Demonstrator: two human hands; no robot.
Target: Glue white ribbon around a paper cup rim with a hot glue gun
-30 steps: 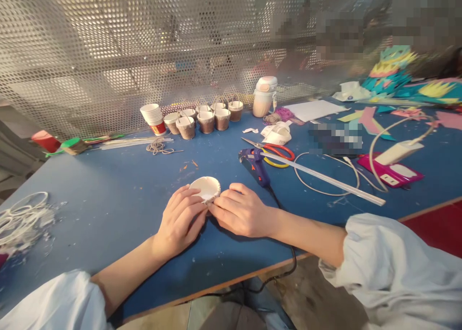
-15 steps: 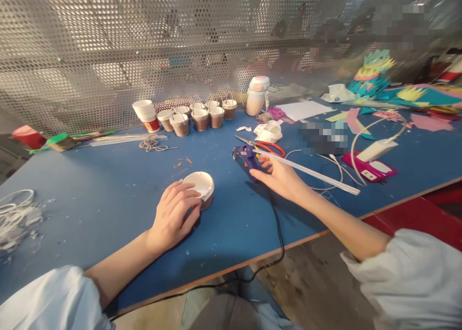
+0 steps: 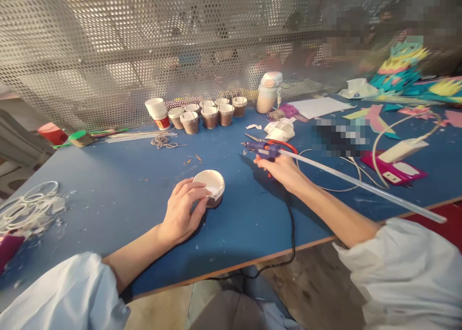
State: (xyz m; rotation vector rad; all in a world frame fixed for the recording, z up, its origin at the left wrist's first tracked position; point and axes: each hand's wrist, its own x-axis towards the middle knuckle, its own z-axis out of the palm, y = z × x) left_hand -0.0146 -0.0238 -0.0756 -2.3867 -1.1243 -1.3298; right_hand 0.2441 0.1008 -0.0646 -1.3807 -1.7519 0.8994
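My left hand (image 3: 182, 212) rests on the blue table (image 3: 108, 195) with its fingers curled against the near side of a small white paper cup (image 3: 210, 183) with a brown band, holding it upright. To the right, my right hand (image 3: 279, 167) is closed round the grip of a purple glue gun (image 3: 263, 150), lifted just off the table. A long clear glue stick (image 3: 361, 185) juts from the gun's back toward the right edge. The gun's black cord (image 3: 288, 229) drops over the front edge.
Several finished brown cups (image 3: 211, 114) and a stack of white cups (image 3: 158, 111) stand by the perforated metal screen. Red-handled scissors (image 3: 285, 147), a beige bottle (image 3: 269, 92), a charger with white cable (image 3: 397, 152), coloured paper scraps (image 3: 404, 75) and white rings (image 3: 25, 209) lie around.
My right hand left the cup, reached right to the glue gun, closed on it and lifted it. The left hand stayed on the cup.
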